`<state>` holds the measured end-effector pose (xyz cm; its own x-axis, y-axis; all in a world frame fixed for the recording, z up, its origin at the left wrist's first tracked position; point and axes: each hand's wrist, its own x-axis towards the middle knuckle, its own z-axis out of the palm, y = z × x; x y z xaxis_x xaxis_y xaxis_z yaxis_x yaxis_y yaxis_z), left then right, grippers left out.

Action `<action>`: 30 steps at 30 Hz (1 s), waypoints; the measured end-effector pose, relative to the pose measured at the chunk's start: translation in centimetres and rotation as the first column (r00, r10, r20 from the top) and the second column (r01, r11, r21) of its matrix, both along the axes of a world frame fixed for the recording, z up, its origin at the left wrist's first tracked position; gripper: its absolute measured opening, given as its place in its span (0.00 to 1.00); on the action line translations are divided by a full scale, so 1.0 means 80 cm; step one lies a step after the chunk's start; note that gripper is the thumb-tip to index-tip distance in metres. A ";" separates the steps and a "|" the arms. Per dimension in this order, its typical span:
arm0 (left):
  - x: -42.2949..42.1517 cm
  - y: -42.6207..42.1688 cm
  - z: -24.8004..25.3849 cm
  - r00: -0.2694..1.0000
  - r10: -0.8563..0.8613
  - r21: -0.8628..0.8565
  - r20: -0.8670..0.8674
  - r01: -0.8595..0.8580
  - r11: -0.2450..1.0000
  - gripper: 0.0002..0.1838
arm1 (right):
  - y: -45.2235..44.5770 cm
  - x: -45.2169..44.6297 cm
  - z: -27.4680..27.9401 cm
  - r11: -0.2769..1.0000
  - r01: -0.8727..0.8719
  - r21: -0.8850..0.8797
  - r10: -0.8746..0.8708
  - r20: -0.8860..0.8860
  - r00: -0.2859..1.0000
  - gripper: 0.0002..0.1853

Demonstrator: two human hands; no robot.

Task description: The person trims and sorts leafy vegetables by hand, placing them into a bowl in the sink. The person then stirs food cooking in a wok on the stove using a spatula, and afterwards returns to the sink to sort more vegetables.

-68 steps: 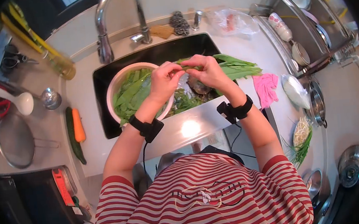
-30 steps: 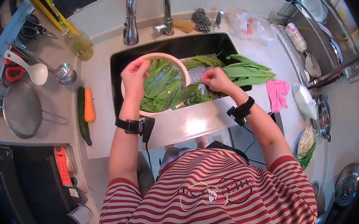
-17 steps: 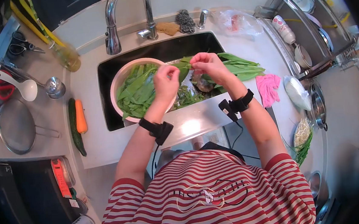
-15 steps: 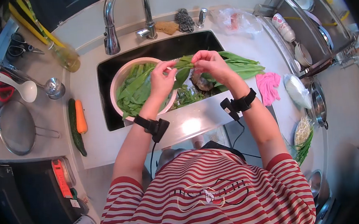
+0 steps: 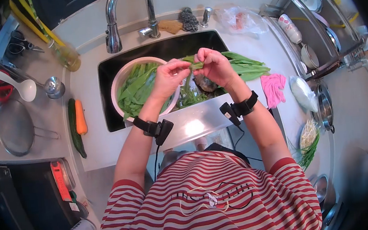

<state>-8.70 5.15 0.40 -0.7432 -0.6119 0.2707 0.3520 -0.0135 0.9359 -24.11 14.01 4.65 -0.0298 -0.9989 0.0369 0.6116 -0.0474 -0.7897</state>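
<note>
My left hand [image 5: 171,76] and my right hand [image 5: 215,67] meet over the sink [image 5: 110,117], thumbs and fingertips pinched. Between them is a short piece of green vegetable stem [image 5: 196,65], gripped at both ends. Below my left hand a pink-rimmed basin [image 5: 118,104] holds torn green leaves [image 5: 136,95]. Scraps of greens [image 5: 187,98] lie in the sink right of the basin, beside a brownish lump [image 5: 205,83] I cannot identify. Long leafy greens [image 5: 247,67] rest across the sink's right edge, behind my right hand.
The faucet [image 5: 114,42] rises behind the sink. A cucumber [image 5: 75,129] and a carrot [image 5: 80,117] lie left, near a strainer [image 5: 15,127] and a white ladle [image 5: 26,89]. Rightward are a pink cloth [image 5: 273,89], bean sprouts [image 5: 309,134] and a dish rack [image 5: 295,57].
My hands have drawn slightly closer together. The leaf that hung below them is no longer stretched there, and a short stem piece shows between my fingers.
</note>
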 end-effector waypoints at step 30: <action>0.208 -0.169 -0.040 0.256 0.964 0.382 -0.064 -0.887 0.261 0.05 | 0.088 -0.081 -0.130 0.810 0.557 0.183 0.483 -0.748 -0.456 0.10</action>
<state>7.95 -8.41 -2.84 0.4564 -0.8875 0.0638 0.4626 0.2979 0.8350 -30.61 21.06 -5.74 -0.5176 -0.8356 -0.1841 -0.8532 0.5201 0.0381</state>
